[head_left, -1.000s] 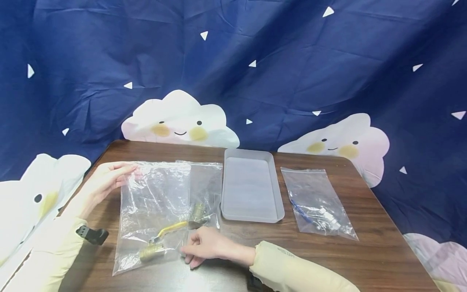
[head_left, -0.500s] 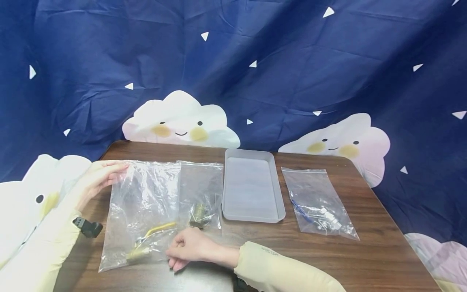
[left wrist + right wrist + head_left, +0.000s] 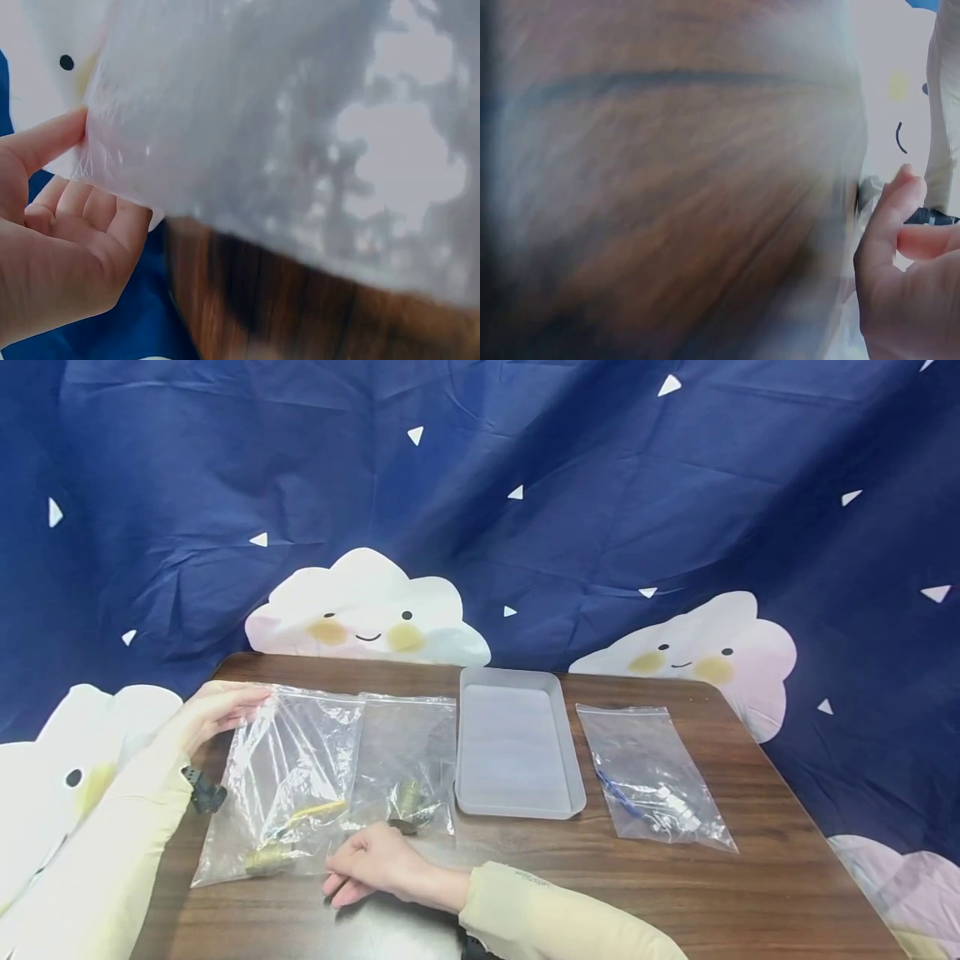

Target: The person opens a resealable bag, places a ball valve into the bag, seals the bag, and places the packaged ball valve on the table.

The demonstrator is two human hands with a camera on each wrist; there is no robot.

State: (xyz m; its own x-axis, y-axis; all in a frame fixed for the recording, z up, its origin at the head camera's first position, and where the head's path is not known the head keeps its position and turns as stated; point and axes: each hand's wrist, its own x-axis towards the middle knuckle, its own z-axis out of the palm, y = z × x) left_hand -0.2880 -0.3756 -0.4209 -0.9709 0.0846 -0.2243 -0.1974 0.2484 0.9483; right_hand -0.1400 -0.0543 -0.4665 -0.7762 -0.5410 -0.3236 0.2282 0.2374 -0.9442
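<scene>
My left hand [image 3: 221, 708] pinches the upper left corner of a clear zip-lock bag [image 3: 296, 752] on the left of the table. In the left wrist view, thumb and fingers meet at the edge of the plastic. A brass ball valve [image 3: 266, 858] with a yellow lever lies at the bottom of this bag. My right hand [image 3: 382, 864], fingers curled, holds the bag's lower right corner; that grip is partly hidden. Partly under the bag's right edge lies a second zip-lock bag [image 3: 412, 735] with a brass fitting [image 3: 408, 797] inside.
A shallow translucent tray [image 3: 517, 806] stands right of the second bag. Farther right lies a third zip-lock bag [image 3: 637, 743] containing a metal fitting [image 3: 675, 808] and a blue part [image 3: 618, 793]. A blue cloth [image 3: 480, 485] with clouds hangs behind the wooden table [image 3: 637, 893].
The bag with the yellow-levered valve has moved left, uncovering more of the second bag, and its lower edge has come up slightly. My right hand has travelled left with it.
</scene>
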